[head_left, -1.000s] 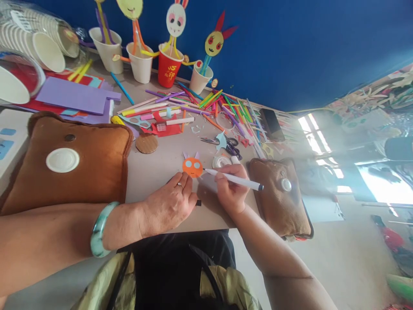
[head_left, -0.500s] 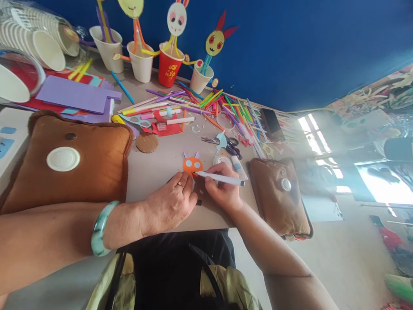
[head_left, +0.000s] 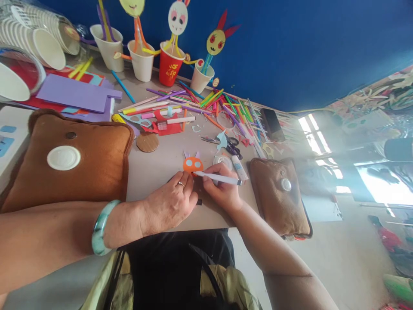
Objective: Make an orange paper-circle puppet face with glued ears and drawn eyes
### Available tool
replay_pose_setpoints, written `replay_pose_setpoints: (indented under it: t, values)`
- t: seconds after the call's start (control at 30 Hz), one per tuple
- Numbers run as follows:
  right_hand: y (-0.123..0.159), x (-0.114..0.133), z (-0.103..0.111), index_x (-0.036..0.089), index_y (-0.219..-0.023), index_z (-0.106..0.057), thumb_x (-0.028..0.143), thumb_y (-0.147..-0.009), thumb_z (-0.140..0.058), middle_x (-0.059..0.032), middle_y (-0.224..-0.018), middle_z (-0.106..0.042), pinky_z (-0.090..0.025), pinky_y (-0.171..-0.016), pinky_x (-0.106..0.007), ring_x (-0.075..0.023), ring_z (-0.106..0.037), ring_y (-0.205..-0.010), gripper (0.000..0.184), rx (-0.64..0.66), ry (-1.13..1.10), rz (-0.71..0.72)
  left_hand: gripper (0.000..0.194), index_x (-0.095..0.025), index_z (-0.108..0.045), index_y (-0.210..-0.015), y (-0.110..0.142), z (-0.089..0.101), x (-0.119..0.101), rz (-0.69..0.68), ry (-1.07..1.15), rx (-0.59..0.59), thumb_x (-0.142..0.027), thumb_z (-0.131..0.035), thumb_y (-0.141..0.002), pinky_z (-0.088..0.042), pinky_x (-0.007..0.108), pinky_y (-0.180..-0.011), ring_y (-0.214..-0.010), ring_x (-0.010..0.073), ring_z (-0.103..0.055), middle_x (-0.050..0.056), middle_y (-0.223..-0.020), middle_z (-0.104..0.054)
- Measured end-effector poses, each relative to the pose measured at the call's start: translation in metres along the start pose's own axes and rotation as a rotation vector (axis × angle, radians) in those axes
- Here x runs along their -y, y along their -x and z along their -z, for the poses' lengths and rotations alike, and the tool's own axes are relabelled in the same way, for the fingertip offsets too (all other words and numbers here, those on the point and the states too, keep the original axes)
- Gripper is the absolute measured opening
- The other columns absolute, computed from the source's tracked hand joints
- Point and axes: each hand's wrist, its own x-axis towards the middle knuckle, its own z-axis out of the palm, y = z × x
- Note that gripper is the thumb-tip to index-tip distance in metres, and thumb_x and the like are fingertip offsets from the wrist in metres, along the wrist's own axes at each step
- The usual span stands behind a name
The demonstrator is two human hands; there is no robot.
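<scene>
An orange round paper face (head_left: 192, 163) with two pale-blue paper eyes and two purple ears lies at the middle of the table. The fingertips of my left hand (head_left: 171, 200), bent and close together, hold its lower edge against the tabletop. My right hand (head_left: 224, 189) is closed around a white marker (head_left: 221, 178), whose tip touches the lower part of the face. A small black piece (head_left: 199, 202), perhaps a cap, shows beside my left thumb. Right of the face are a tape roll (head_left: 223, 162), a glue stick (head_left: 239, 167) and dark-handled scissors (head_left: 232, 147).
Colourful sticks (head_left: 209, 101) and paper scraps spread along the back. Puppets stand in paper cups, including a red cup (head_left: 169, 64). Brown cushion-like pads lie left (head_left: 97, 172) and right (head_left: 280, 198). A cardboard disc (head_left: 147, 142) and purple sheets (head_left: 72, 94) are on the left.
The marker has shifted very slightly left along the lower part of the orange face. My left hand stays in place.
</scene>
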Motion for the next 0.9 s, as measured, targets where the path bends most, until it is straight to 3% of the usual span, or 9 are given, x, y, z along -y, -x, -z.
replay_pose_setpoints:
  t: [0.9]
  values:
    - [-0.0007,-0.0007,-0.0001,0.024,-0.078,-0.055,0.020,-0.076,-0.058,0.0035,-0.061,-0.062,-0.041,-0.047,-0.027,-0.0107,-0.050,-0.047,0.006,0.011,0.026,0.005,0.025,-0.008,-0.063,-0.088,0.0009,-0.0004,0.0002,-0.005,0.020,0.007,-0.033,-0.059,-0.092,-0.044,0.049,-0.099,-0.107,0.0354,-0.065,0.028,-0.108,-0.069]
